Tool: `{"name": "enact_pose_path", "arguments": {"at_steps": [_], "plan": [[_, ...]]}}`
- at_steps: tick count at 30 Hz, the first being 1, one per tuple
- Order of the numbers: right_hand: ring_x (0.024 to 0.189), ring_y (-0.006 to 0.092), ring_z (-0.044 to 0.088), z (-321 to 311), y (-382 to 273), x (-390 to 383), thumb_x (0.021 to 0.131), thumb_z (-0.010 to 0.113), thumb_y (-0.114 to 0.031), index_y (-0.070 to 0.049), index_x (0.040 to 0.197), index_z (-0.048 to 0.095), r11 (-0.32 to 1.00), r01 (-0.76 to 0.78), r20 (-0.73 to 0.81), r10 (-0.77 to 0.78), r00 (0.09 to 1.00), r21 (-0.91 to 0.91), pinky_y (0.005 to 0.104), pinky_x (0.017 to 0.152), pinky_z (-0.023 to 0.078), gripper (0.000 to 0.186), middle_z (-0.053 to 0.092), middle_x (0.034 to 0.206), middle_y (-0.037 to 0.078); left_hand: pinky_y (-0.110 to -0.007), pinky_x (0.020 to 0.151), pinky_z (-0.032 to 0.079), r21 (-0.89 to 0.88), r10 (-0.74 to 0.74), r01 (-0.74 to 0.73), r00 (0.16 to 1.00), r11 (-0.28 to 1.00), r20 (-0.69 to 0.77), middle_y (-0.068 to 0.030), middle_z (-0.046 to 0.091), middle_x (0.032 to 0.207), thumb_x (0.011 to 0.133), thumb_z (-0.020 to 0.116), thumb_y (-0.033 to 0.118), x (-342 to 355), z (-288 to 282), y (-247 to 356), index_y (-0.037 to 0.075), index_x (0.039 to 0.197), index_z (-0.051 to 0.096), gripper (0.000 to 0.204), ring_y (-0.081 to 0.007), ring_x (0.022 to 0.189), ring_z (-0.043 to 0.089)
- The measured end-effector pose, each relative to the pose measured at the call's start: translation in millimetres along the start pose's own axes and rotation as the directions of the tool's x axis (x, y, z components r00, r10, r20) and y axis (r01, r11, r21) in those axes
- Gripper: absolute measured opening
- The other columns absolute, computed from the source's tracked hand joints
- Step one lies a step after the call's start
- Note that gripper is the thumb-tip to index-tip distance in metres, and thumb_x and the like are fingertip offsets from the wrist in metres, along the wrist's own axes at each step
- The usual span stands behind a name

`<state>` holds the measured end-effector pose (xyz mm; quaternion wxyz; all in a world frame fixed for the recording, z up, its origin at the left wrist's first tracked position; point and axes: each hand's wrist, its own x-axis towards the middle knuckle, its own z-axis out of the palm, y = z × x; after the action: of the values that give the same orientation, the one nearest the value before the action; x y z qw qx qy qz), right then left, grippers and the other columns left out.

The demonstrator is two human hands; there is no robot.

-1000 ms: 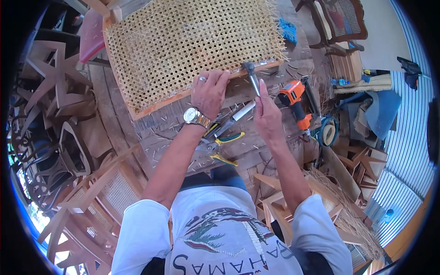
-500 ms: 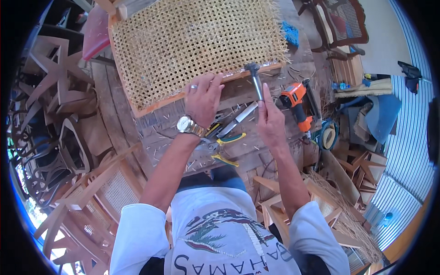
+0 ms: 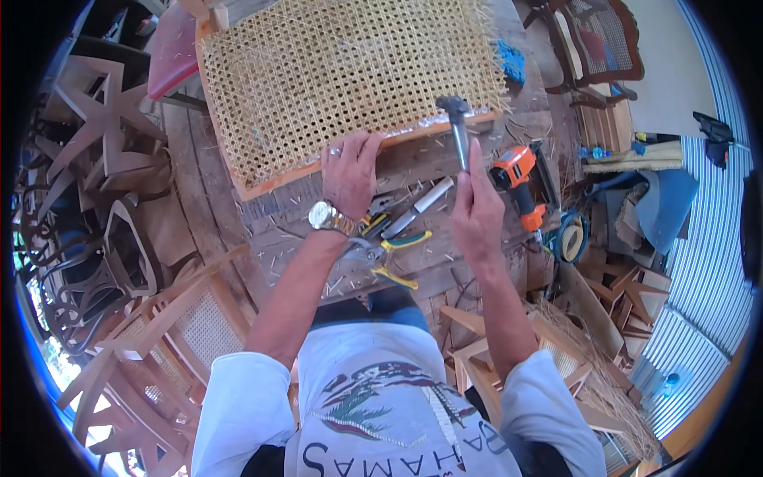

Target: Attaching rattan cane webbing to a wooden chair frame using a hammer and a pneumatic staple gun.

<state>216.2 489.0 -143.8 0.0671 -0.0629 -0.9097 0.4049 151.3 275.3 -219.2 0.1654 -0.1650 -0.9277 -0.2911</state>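
A wooden frame (image 3: 298, 172) lies on the worktable, covered by a woven cane panel (image 3: 342, 75) with frayed strands along its right side. My left hand (image 3: 350, 176), with a ring and a gold-coloured watch, is curled over the frame's near rail. In my right hand (image 3: 480, 213) is a hammer (image 3: 459, 135), gripped by its shaft. Its dark head overlaps the rail's right part in view; whether it touches cannot be told. Between my forearms lie yellow-green handled pliers (image 3: 395, 280) and a long pale-bladed tool (image 3: 419, 208).
An orange and black nail gun (image 3: 518, 181) lies right of my right hand. A blue cloth (image 3: 509, 62) sits beyond it. Cane scraps litter the plank worktable (image 3: 274, 238). Chair frames (image 3: 179, 326) crowd the left, and a cane-backed chair (image 3: 600, 40) stands far right.
The hammer head has moved off the rail's edge, slightly right and farther away, as my right hand shifted right. My left hand stays on the rail. The whole view has shifted slightly.
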Motion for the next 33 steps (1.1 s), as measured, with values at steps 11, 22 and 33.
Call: {"name": "enact_pose_path", "arguments": {"at_steps": [11,22,33], "plan": [[0.074,0.0389,0.064,17,9,-8,0.108,0.060,-0.007,-0.016,0.168,0.042,0.966,0.254,-0.068,-0.256,0.964,-0.041,0.0479,0.071,0.053,0.064,0.064,0.088,0.019,-0.044,0.095,0.047,-0.023,-0.031,0.032,0.998,0.999,0.046,-0.0032,0.067,0.116,0.091,0.078,0.008,-1,-4,1,0.015,0.127,0.074,0.037,-0.0272,0.109,0.063],[0.075,0.0405,0.068,34,20,-15,0.108,0.060,-0.012,-0.017,0.167,0.042,0.977,0.123,0.056,-0.115,0.992,-0.176,0.0500,0.072,0.055,0.062,0.068,0.094,0.019,-0.044,0.091,0.050,-0.055,0.007,-0.007,1.000,0.998,-0.001,-0.0044,0.069,0.111,0.093,0.077,0.010,6,-5,0,0.014,0.121,0.075,0.029,-0.0282,0.103,0.065],[0.081,0.0303,0.069,17,-6,-18,0.110,0.058,-0.010,-0.014,0.166,0.045,0.994,0.005,0.030,-0.009,1.000,0.112,0.0411,0.072,0.054,0.058,0.072,0.110,0.022,-0.043,0.093,0.051,-0.029,-0.004,0.002,0.999,1.000,-0.050,-0.0054,0.070,0.114,0.092,0.079,0.012,-27,-53,-46,0.013,0.124,0.076,0.032,-0.0291,0.105,0.064]]}}
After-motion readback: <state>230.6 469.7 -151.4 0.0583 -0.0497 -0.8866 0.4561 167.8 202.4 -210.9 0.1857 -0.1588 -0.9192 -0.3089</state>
